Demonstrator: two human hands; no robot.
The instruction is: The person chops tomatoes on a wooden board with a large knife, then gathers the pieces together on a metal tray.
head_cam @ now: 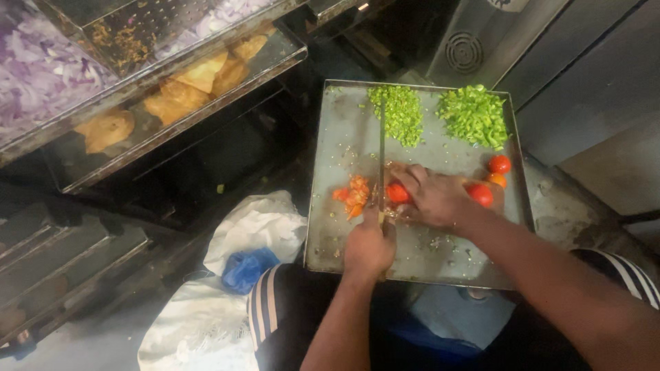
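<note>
My left hand point(368, 246) grips the handle of a long knife point(381, 154) whose blade points away from me across a metal tray point(340, 141). My right hand point(432, 196) presses down on a red tomato point(397, 194) right beside the blade. A small pile of chopped tomato point(355, 194) lies just left of the knife. Three whole tomatoes point(499, 164) sit near the tray's right edge, one of them partly behind my right wrist. Two heaps of chopped green vegetable point(400, 113) point(474, 115) lie at the far end of the tray.
A tray of chopped purple onion point(41, 69) and golden fried pastries point(199, 75) sit on a rack at upper left. A white cloth point(254, 223) with a blue bag point(246, 269) lies by my left knee. A metal wall point(584, 75) stands at right.
</note>
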